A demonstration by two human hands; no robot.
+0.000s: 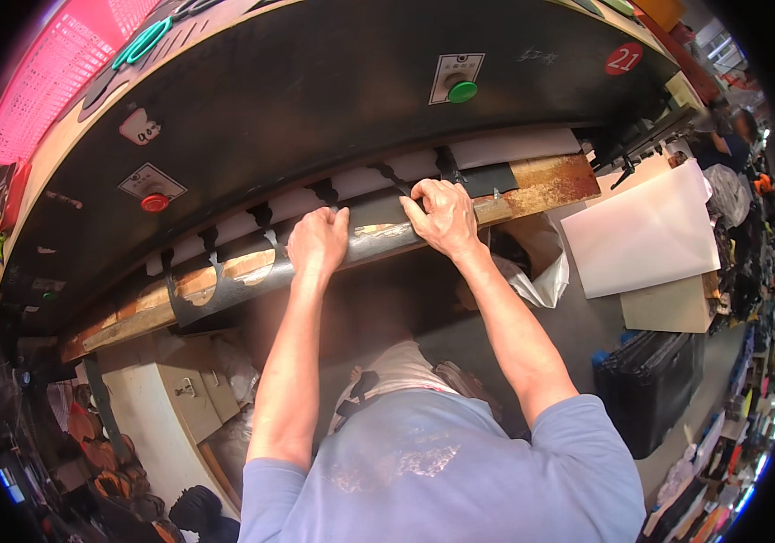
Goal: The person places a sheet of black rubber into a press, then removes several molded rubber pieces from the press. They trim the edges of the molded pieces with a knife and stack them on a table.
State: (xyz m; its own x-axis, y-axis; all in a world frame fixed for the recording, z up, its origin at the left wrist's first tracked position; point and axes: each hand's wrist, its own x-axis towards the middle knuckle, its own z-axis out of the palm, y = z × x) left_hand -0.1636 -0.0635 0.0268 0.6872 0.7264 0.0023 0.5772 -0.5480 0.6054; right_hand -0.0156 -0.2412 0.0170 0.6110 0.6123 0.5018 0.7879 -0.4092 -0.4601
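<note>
With left hand [317, 242] and right hand [444, 215] apart, we grip the die-cut black sheet [378, 243], lengthwise along the near edge of the counter [555, 181]; our right hand is nearer the counter's right end.

Left hand [317, 242]: fingertips hidden at the black sheet [256, 291]; grip cannot be told.
Right hand [444, 217]: hides part of the sheet, toward the wooden ledge's [561, 185] right end.
White pad [532, 147]: far edge hidden beneath the dark panel [315, 100].
Pink basket [52, 81]: cut off, beyond the panel's upper-left edge.
Shirt [460, 489]: cut off below.
Far-right clutter [758, 362]: too small, blurred.
</note>
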